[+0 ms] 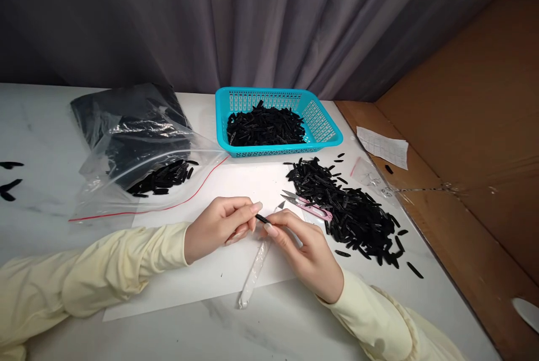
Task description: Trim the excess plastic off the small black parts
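Observation:
Over a white sheet (177,271), my left hand (223,223) and my right hand (305,248) meet, each pinching one end of a small black strip (263,219). Beneath my right hand lies a white-wrapped craft knife (254,277), its blade tip showing past my fingers. Pink thread snips (314,209) rest just beyond my right hand, against a heap of black strips (353,215). Behind, a turquoise basket (269,151) holds many more strips. A clear zip bag (101,198) with a red edge lies beyond my left hand, black strips at its mouth.
A dark folded packet (143,105) lies under the clear bag. Loose black pieces (9,188) are at the far left. On the right, a cardboard panel (463,125) rises beside a paper slip (383,146) and clear plastic. A grey curtain (261,18) hangs behind.

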### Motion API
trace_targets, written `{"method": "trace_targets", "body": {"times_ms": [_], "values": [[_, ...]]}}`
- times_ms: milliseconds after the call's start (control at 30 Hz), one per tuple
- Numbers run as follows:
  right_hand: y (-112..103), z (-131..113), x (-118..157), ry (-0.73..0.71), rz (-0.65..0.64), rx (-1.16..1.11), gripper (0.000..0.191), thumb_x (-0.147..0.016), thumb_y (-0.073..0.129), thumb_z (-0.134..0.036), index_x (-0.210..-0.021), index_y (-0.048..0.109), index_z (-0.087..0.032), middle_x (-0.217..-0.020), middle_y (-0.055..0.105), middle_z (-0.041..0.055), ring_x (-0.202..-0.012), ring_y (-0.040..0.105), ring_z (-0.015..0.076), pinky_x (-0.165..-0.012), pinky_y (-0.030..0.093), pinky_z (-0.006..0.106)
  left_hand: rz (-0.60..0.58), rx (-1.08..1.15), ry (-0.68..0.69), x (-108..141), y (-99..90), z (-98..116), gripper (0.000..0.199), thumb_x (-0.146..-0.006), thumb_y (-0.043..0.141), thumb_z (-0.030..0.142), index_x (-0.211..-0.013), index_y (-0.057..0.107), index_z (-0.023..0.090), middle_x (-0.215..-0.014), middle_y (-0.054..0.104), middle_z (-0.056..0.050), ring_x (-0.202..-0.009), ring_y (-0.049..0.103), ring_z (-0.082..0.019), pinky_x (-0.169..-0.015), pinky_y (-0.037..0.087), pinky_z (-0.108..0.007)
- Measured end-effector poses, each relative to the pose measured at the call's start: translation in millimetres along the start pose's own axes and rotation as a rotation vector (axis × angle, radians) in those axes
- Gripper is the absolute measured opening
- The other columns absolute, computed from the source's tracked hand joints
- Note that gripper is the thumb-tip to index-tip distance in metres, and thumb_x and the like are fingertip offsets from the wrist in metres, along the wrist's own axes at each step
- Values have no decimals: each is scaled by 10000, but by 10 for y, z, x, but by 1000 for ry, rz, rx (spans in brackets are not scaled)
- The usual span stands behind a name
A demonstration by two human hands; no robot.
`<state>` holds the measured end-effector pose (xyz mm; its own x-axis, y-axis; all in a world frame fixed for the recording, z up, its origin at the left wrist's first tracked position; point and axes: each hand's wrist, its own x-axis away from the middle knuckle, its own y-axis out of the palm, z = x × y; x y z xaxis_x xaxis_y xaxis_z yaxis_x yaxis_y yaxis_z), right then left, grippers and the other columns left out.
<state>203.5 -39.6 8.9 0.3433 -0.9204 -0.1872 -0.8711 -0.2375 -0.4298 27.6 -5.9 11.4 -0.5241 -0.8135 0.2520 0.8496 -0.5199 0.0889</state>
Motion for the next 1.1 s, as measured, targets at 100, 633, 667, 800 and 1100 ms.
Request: {"method": "trace_targets", "body": {"times_ms": [100,633,667,800,1100], "values": [[9,12,11,-161,68,113,120,-881,459,-141,-888,574,-177,-753,615,49,-713,550,167,-646,448,291,2,-7,24,16,4,-19,364,-855,454,401,-585,466,158,-429,376,64,-374,305,-52,-403,256,-206],[31,16,23,-177,87,130,168,-896,425,-151,-870,589,-175,-705,616,47,-679,560,171,-629,452,308,-10,28,10,31,14,-24,395,-827,484,436,-569,514,138,-393,347,67,-368,282,-50,-405,241,-210],[31,14,25,-173,84,130,168,-897,424,-155,-869,588,-178,-704,617,47,-677,558,171,-632,451,309,-9,33,8,30,12,-24,397,-825,486,439,-568,515,138,-392,345,68,-368,280,-49,-405,239,-209],[26,-4,23,-151,66,124,166,-894,424,-145,-855,581,-181,-702,619,49,-674,549,172,-641,443,315,-7,31,-5,32,13,-23,408,-823,486,450,-565,519,136,-394,341,66,-371,282,-50,-407,240,-209],[12,14,24,-173,111,133,157,-884,443,-134,-853,590,-183,-712,625,48,-687,563,178,-649,443,320,17,-158,31,-57,-89,129,393,-843,408,437,-600,519,149,-433,388,48,-395,354,-75,-419,301,-207]]}}
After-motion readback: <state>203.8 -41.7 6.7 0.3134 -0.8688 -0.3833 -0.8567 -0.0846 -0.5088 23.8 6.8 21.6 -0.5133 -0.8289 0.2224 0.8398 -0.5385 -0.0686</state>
